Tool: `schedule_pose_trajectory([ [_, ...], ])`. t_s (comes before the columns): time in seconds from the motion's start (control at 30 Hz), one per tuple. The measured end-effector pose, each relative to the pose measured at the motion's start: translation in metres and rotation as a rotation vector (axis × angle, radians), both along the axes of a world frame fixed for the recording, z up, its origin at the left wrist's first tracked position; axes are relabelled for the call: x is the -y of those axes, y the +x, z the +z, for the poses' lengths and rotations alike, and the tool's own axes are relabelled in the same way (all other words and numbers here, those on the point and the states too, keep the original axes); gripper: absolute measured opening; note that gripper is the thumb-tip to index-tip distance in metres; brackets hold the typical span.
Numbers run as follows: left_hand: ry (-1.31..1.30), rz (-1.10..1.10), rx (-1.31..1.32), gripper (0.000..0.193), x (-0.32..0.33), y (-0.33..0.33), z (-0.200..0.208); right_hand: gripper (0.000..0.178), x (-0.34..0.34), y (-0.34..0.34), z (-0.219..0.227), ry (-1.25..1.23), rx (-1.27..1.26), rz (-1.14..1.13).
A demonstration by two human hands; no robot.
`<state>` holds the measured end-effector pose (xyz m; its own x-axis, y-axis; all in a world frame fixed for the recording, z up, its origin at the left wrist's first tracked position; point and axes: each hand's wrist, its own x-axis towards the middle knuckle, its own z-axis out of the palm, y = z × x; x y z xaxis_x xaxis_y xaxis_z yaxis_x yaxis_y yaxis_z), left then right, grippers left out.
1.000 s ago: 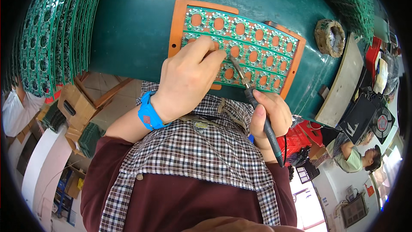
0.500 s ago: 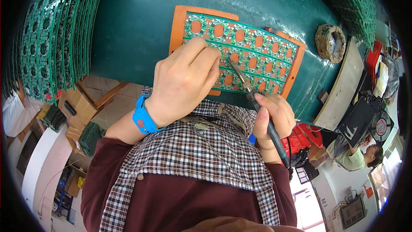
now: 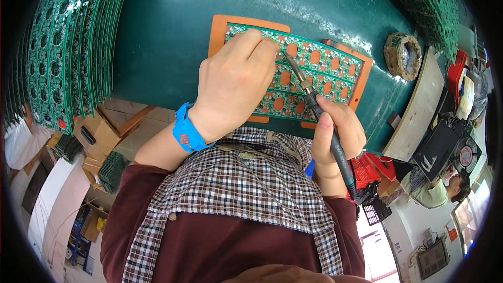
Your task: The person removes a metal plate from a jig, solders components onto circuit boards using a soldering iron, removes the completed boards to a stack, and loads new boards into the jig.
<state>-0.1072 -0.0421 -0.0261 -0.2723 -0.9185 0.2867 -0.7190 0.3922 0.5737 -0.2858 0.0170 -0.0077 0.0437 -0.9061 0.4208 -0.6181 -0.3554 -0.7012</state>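
Observation:
A green circuit board panel [image 3: 322, 73] with rows of round cutouts lies in an orange tray [image 3: 217, 37] on the table. My left hand [image 3: 236, 76], a blue band at its wrist, is over the panel's left part. Its thumb and fingers are pinched together near the upper row, and whatever they hold is hidden behind the hand. In my right hand [image 3: 343, 131] a soldering iron [image 3: 343, 170] is gripped like a pen. The iron's tip is at the panel, beside an upper-row cutout close to my left fingertips. Whether it touches cannot be made out.
Circuit board panels [image 3: 78, 42] stand upright in a row at the left, and more panels [image 3: 424, 5] stand at the far right. A round, crusty brown holder [image 3: 402, 56] sits right of the tray on the green table [image 3: 162, 36]. A person [image 3: 432, 188] is in the right background.
Both hands have moved away from me, toward the panel's upper row. The iron's tip has gone from a middle-row cutout to an upper-row one. The tray appears slightly lower in view.

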Motion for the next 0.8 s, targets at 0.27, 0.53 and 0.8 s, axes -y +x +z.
schedule_pose_trajectory([
  [0.27,0.009,-0.090,0.011,0.015,0.002,0.007,0.004,0.014,0.003,-0.001,0.007,-0.019,-0.010,-0.018],
  [0.53,0.049,0.029,-0.085,0.014,0.006,0.005,0.000,0.013,0.014,0.014,0.008,-0.012,-0.051,0.017],
  [0.8,0.122,0.026,-0.126,0.012,-0.005,0.013,0.008,0.014,-0.002,0.006,0.011,-0.029,-0.056,0.022],
])
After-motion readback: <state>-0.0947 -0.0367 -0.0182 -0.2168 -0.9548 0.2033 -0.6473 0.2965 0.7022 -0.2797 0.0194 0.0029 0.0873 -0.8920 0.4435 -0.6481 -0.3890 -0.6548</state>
